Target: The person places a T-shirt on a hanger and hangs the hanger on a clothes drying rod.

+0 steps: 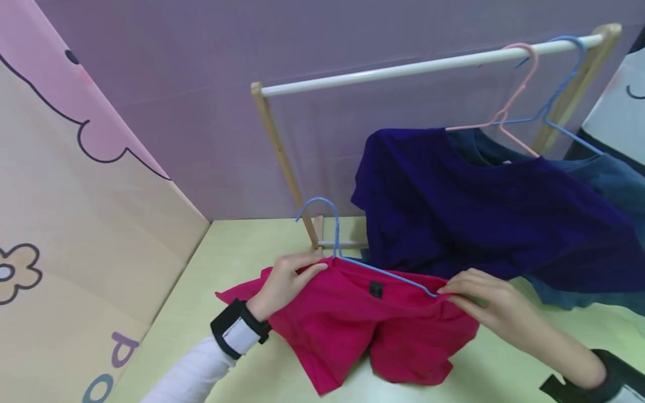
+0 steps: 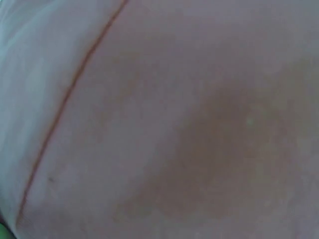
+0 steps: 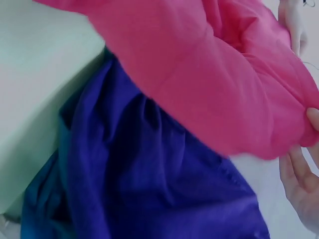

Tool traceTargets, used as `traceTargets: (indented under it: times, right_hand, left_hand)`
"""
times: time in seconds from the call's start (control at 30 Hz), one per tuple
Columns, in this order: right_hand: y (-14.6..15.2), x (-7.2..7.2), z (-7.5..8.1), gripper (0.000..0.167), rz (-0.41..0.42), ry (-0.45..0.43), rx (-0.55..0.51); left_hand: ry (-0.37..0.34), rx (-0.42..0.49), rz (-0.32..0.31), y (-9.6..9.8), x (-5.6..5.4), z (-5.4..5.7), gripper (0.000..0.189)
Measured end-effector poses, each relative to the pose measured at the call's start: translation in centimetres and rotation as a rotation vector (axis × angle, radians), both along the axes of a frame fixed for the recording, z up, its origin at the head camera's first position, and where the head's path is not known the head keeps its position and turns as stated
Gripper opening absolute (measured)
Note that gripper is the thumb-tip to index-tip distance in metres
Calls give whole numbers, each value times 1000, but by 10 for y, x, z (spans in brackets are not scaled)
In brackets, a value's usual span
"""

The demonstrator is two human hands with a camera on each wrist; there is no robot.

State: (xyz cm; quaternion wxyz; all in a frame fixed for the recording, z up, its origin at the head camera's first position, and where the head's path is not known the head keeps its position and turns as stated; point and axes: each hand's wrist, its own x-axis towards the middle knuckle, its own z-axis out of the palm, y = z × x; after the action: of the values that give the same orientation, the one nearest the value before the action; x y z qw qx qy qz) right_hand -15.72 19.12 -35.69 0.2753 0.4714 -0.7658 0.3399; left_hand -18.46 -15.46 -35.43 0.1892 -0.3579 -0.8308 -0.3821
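Note:
A crimson T-shirt hangs between both hands, a dark label showing inside its neckline. Inside the shirt sits a blue hanger; its hook stands up out of the neck opening, and its right end shows at the neckline. My left hand pinches the neckline fabric beside the hook. With thumb and fingers, my right hand pinches the shirt by the hanger's right end. The right wrist view shows the shirt with the right hand at its edge. Only blurred skin and sleeve fill the left wrist view.
Behind the shirt stands a clothes rack with a white rail and wooden posts. A dark purple shirt hangs on a pink hanger, in front of a teal shirt on another blue hanger. Below is a pale yellow-green table.

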Motion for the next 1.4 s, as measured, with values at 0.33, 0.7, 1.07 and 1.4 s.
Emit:
traceTargets:
  times: [0.33, 0.7, 1.07, 1.4]
  right_hand:
    - [-14, -1, 5, 31, -32, -88, -61]
    - [19, -27, 53, 25, -239, -408, 160]
    - [16, -35, 87, 30, -14, -362, 48]
    - [5, -24, 104, 13, -196, -379, 143]
  left_hand:
    - [41, 44, -4, 11, 0, 3, 22]
    - [186, 122, 29, 4, -16, 39, 20]
    - [202, 143, 25, 15, -22, 75, 16]
    - [190, 149, -10, 29, -26, 86, 17]
